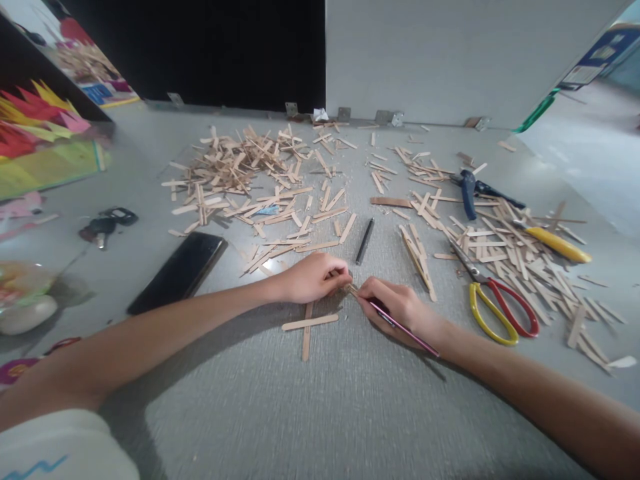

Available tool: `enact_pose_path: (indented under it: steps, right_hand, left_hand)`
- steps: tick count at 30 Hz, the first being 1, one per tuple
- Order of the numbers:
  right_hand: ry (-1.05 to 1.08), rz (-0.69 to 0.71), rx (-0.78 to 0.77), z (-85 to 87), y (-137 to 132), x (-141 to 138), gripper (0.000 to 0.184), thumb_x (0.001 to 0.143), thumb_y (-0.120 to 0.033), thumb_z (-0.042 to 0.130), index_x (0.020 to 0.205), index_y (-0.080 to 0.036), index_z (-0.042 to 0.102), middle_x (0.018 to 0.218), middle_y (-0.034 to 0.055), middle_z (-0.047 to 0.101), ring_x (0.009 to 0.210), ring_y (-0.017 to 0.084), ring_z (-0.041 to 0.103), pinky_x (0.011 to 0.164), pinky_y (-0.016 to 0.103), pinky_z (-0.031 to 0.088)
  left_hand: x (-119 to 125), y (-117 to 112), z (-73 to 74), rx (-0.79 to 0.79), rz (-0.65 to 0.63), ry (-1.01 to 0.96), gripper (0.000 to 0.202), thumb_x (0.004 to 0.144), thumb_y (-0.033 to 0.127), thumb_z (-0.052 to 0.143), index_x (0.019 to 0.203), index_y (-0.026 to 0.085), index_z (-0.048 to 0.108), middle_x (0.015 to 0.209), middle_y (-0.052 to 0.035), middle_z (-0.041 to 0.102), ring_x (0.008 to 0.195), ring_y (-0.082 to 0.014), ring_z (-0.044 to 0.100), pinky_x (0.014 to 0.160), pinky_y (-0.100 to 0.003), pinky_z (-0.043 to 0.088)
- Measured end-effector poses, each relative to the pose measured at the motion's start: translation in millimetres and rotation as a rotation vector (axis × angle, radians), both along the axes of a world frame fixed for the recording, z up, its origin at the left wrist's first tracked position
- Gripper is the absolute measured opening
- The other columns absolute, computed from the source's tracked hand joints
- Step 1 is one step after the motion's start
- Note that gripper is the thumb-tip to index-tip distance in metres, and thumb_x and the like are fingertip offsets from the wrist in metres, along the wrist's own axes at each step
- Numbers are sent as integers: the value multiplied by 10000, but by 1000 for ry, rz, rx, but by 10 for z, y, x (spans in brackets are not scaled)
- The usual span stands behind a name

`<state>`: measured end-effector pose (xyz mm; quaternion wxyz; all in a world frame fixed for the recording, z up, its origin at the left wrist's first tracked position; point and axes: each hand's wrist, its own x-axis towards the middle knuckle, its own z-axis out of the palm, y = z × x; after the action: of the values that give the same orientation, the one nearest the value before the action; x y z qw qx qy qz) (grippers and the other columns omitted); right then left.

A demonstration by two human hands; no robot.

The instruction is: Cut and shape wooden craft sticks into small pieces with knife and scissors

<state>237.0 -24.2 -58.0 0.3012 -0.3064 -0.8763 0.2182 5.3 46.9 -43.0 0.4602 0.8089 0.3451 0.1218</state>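
My right hand (400,308) is closed around a slim pink pen-like tool (407,333), its back end pointing down to the right. The tool's front end is hard to make out at my fingertips. Just left of it, my left hand (315,277) is pinched shut, and a small pale bit shows between the two hands. What the left fingers hold is mostly hidden. Below the left hand, one craft stick (325,321) lies across another craft stick (306,343) on the grey tabletop (280,413). A dark pen (365,241) lies just beyond my hands.
Loose craft sticks (240,160) pile up at the back left, and more sticks (520,260) spread at the right. Scissors (500,303), blue-handled cutters (469,193) and a yellow-handled tool (557,244) lie there. A phone (177,273) and keys (106,227) are on the left.
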Motion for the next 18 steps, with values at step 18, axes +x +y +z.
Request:
enact_pose_path:
  steps: [18]
  right_hand:
    - [-16, 10, 20, 6, 46, -38, 178, 1131, -148, 478, 985, -230, 540, 822, -10, 608, 624, 124, 558, 592, 248, 464]
  left_hand:
    - [-15, -9, -10, -38, 8, -30, 353, 1045, 332, 585, 723, 193, 628, 580, 23, 609, 531, -126, 524, 584, -243, 362]
